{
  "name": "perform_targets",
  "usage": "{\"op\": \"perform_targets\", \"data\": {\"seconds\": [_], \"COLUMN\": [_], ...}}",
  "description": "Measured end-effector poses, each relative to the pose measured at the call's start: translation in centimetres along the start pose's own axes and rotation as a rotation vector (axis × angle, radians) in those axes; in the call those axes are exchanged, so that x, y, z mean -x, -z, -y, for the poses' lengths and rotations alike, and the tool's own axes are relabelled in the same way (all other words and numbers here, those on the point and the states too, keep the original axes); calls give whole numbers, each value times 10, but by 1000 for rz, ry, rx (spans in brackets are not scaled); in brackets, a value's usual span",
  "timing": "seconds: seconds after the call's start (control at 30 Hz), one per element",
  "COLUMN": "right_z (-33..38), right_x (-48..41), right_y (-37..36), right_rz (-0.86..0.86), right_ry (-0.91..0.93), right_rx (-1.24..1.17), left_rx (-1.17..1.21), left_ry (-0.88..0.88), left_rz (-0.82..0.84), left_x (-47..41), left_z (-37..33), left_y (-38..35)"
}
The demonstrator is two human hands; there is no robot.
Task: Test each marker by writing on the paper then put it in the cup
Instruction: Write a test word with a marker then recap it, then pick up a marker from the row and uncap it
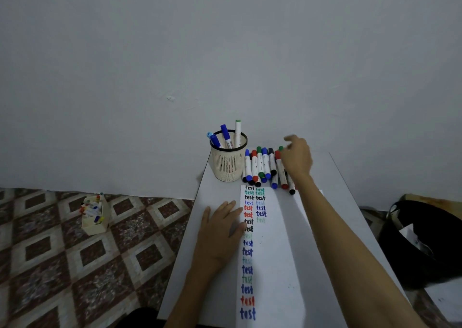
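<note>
Head view: my left hand (pixel 221 227) lies flat, fingers straight, pressing the left edge of the paper (pixel 272 257) on the table (pixel 212 195). My right hand (pixel 297 160), blurred, is over the loose markers (pixel 261 167) beside the cup (pixel 228 163); I cannot tell its grip.

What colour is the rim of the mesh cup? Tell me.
Black rim on a cream mesh cup, seen in the head view.
</note>
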State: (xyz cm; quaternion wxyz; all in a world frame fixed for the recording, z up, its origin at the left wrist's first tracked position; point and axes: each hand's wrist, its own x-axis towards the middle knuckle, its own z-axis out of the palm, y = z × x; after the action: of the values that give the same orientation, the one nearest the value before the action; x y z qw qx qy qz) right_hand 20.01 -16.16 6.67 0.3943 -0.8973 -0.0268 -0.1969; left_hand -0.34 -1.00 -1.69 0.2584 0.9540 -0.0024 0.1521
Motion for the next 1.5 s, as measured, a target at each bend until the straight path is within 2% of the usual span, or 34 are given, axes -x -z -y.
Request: {"op": "perform_targets", "data": {"seconds": [0.17, 0.27, 0.4, 0.57, 0.63, 0.7, 0.77, 0.83, 0.97, 1.07, 1.2, 1.3, 1.37, 1.5], "right_z": [-52, -62, -64, -61, -60, -57, -50, -43, -34, -25, -10, -3, -2, -6], "right_x": [2, 7, 9, 17, 22, 32, 48, 67, 103, 123, 143, 157, 166, 171], "right_y": [16, 17, 12, 24, 29, 37, 47, 56, 63, 61, 53, 42, 33, 27], "right_rz": [105, 178, 109, -107, -205, -229, -125, 69, 360, 448, 486, 580, 688, 697], "right_ry": [-235, -267, -271, -316, -287, -258, -195, -145, -140, -155, -208, -231, -191, -193], "right_rx": [170, 213, 199, 2, -192, -442, -607, -702, -879, -929, -1083, -1115, -1074, -1073], "left_rx": [0, -3, -1, 2, 8, 20, 61, 136, 295, 327, 243, 257, 248, 226], "left_ry": [10, 14, 13, 22, 17, 19, 27, 47, 83, 19, -134, -147, -160, -188], "left_rz": [3, 10, 10, 12, 10, 4, -18, -58, -125, -136, -158, -179, -132, -57], "left_x": [-1, -1, -1, -1, -1, -1, -1, 0, 1, 1, 4, 6, 9, 14], "left_z": [0, 0, 0, 0, -1, -1, -2, -6, -12, -12, -13, -12, -14, -19], "left_y": [-1, -1, 0, 1, 0, 0, 0, 2, 7, 9, 10, 8, 7, 11]}}
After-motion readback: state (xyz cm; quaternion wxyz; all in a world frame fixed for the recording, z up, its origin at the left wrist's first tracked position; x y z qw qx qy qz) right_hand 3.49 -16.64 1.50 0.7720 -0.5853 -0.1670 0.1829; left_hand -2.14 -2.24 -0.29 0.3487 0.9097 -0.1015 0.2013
